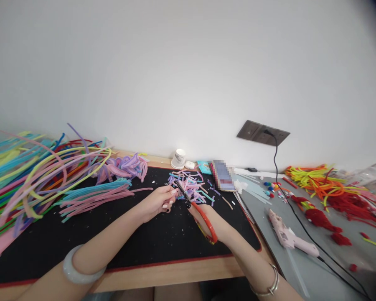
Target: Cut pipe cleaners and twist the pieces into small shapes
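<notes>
Long pipe cleaners (28, 184) in many colours heap over the far left, with a lilac-and-pink bundle (128, 168) beside them and a row of blue and pink stems (97, 198) nearer. At the far middle, a paper cup (179, 156), a white case (189, 165), a light-blue packet (204, 167) and a phone (224, 175) stand or lie close together. On the right are yellow, orange and red stems (322, 184) and a pink glue gun (291, 238). Short cut pieces (192, 186) lie just beyond the hands, partly hidden behind the scissors (207, 220).

The right hand (217, 221) grips the scissors by the orange handle, blades pointing far and left. The left hand (158, 202) is near the blades, fingers curled and pinched together; what they hold cannot be told.

A red-edged black mat (138, 251) covers much of the wooden worktop (163, 274); a grey surface (261, 223) adjoins it at right. Behind is a pale wall (175, 75) with a dark socket plate (253, 130), a black cord (276, 152) plugged in.
</notes>
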`<state>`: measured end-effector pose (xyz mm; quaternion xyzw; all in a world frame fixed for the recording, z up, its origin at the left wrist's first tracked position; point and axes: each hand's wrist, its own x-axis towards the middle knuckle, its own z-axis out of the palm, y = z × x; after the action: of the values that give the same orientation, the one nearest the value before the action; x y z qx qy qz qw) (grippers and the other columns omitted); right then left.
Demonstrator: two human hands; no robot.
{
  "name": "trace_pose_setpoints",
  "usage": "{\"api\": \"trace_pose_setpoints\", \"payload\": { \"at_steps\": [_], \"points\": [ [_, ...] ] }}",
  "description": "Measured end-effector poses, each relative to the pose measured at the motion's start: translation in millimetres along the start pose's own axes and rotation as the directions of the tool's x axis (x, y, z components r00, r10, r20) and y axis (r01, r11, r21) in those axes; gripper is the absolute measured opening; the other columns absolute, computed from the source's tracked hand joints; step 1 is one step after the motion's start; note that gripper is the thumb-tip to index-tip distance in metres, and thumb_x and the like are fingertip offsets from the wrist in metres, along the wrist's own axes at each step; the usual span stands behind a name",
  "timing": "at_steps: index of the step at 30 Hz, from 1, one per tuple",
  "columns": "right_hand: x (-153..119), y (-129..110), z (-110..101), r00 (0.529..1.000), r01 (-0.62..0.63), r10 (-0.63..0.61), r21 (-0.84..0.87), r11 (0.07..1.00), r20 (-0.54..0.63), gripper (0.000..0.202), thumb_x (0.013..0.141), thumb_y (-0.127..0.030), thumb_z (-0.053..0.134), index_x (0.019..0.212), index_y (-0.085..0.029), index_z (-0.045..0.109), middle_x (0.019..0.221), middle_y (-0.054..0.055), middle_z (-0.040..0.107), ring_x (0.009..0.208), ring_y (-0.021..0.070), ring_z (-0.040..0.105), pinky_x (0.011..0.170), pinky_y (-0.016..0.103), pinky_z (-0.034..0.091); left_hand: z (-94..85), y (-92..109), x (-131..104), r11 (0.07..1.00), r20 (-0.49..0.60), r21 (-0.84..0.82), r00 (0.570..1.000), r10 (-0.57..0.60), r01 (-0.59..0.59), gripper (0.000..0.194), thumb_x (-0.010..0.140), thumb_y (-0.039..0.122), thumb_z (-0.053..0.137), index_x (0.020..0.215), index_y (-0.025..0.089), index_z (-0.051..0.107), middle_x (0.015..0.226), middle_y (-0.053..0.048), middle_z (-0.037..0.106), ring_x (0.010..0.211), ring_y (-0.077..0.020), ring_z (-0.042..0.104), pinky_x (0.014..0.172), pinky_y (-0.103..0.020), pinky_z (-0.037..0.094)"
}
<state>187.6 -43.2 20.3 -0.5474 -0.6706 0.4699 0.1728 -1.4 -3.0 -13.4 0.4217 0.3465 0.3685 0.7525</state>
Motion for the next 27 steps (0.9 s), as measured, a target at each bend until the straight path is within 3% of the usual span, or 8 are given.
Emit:
{"api": "trace_pose_setpoints", "payload": {
  "at_steps": [3, 6, 11, 13, 16, 21, 24, 27],
  "points": [
    [-0.3, 1.6, -9.8, 0.998, -0.061, 0.061, -0.060, 0.996, -0.018, 0.043, 0.079, -0.055, 0.040, 0.054, -0.019, 0.034, 0.047, -0.005, 0.026, 0.041, 0.0074, 0.023, 0.038, 0.022, 0.018, -1.6, -0.5, 0.2, 0.999, 0.003, 0.036, 1.000, 0.003, -0.003, 0.028, 0.075, 0.041, 0.058, 0.075, 0.015, 0.049, 0.061, 0.004, 0.045, 0.044, -0.0024, 0.029, 0.046, -0.017, 0.026],
    [-2.2, 4.3, -30.3, 0.981, -0.055, 0.005, -0.257, 0.965, -0.193, 0.043, 0.075, -0.055, 0.046, 0.054, -0.017, 0.043, 0.049, -0.003, 0.035, 0.044, 0.0080, 0.031, 0.041, 0.021, 0.020, -2.0, 0.4, -0.6, 0.997, -0.010, 0.080, 1.000, 0.001, 0.000, 0.030, 0.074, 0.041, 0.060, 0.087, 0.014, 0.058, 0.072, 0.001, 0.049, 0.049, -0.0033, 0.033, 0.047, -0.018, 0.029],
    [2.8, 20.3, -56.0, 0.891, -0.301, -0.023, -0.627, 0.719, -0.454, 0.040, 0.076, -0.051, 0.045, 0.058, -0.016, 0.053, 0.056, 0.004, 0.052, 0.051, 0.0132, 0.045, 0.047, 0.024, 0.025, -2.6, 2.6, -3.2, 0.996, 0.021, 0.084, 1.000, 0.007, -0.009, 0.038, 0.074, 0.032, 0.062, 0.108, 0.017, 0.058, 0.082, -0.001, 0.052, 0.066, -0.0068, 0.046, 0.066, -0.022, 0.042],
    [6.9, 28.8, -58.4, 0.873, -0.383, 0.011, -0.674, 0.631, -0.487, 0.036, 0.074, -0.049, 0.049, 0.062, -0.016, 0.056, 0.061, 0.007, 0.056, 0.055, 0.0158, 0.050, 0.048, 0.025, 0.026, -3.4, 2.6, -3.3, 0.992, 0.009, 0.122, 1.000, 0.029, -0.030, 0.042, 0.073, 0.030, 0.063, 0.112, 0.018, 0.056, 0.087, -0.002, 0.056, 0.072, -0.0083, 0.050, 0.075, -0.026, 0.044],
    [9.0, 34.8, -59.5, 0.878, -0.399, 0.036, -0.688, 0.607, -0.477, 0.031, 0.070, -0.046, 0.056, 0.069, -0.016, 0.059, 0.069, 0.009, 0.060, 0.061, 0.0182, 0.055, 0.050, 0.024, 0.028, -4.6, 2.3, -1.7, 0.981, -0.014, 0.182, 0.998, 0.066, -0.063, 0.042, 0.071, 0.032, 0.065, 0.109, 0.017, 0.054, 0.093, -0.005, 0.061, 0.073, -0.0101, 0.056, 0.077, -0.030, 0.046],
    [0.8, 13.4, -51.2, 0.878, -0.192, -0.154, -0.628, 0.754, -0.454, 0.021, 0.077, -0.035, 0.052, 0.078, -0.016, 0.060, 0.079, 0.008, 0.062, 0.071, 0.0175, 0.056, 0.060, 0.024, 0.035, -3.9, -0.2, 2.0, 0.962, -0.052, 0.257, 0.993, 0.105, -0.088, 0.033, 0.064, 0.033, 0.070, 0.085, 0.014, 0.053, 0.083, -0.006, 0.067, 0.066, -0.0119, 0.060, 0.068, -0.028, 0.049],
    [2.0, -3.7, -30.3, 0.931, 0.168, -0.293, -0.456, 0.874, -0.220, 0.020, 0.083, -0.033, 0.046, 0.091, -0.019, 0.058, 0.079, 0.002, 0.062, 0.068, 0.0126, 0.054, 0.060, 0.022, 0.037, -1.5, -2.1, 1.4, 0.949, 0.002, 0.296, 0.994, 0.112, -0.107, 0.029, 0.065, 0.032, 0.069, 0.080, 0.014, 0.053, 0.074, -0.005, 0.066, 0.065, -0.0127, 0.061, 0.066, -0.028, 0.049],
    [11.8, -9.0, -8.4, 0.929, 0.339, -0.369, -0.354, 0.872, -0.019, 0.024, 0.087, -0.031, 0.039, 0.073, -0.018, 0.055, 0.065, -0.001, 0.055, 0.059, 0.0109, 0.048, 0.054, 0.021, 0.034, 1.4, -0.4, -1.2, 0.949, 0.050, 0.287, 0.991, 0.123, -0.132, 0.028, 0.065, 0.029, 0.069, 0.082, 0.013, 0.054, 0.070, -0.003, 0.065, 0.064, -0.0126, 0.061, 0.066, -0.027, 0.049]
  ]
}}
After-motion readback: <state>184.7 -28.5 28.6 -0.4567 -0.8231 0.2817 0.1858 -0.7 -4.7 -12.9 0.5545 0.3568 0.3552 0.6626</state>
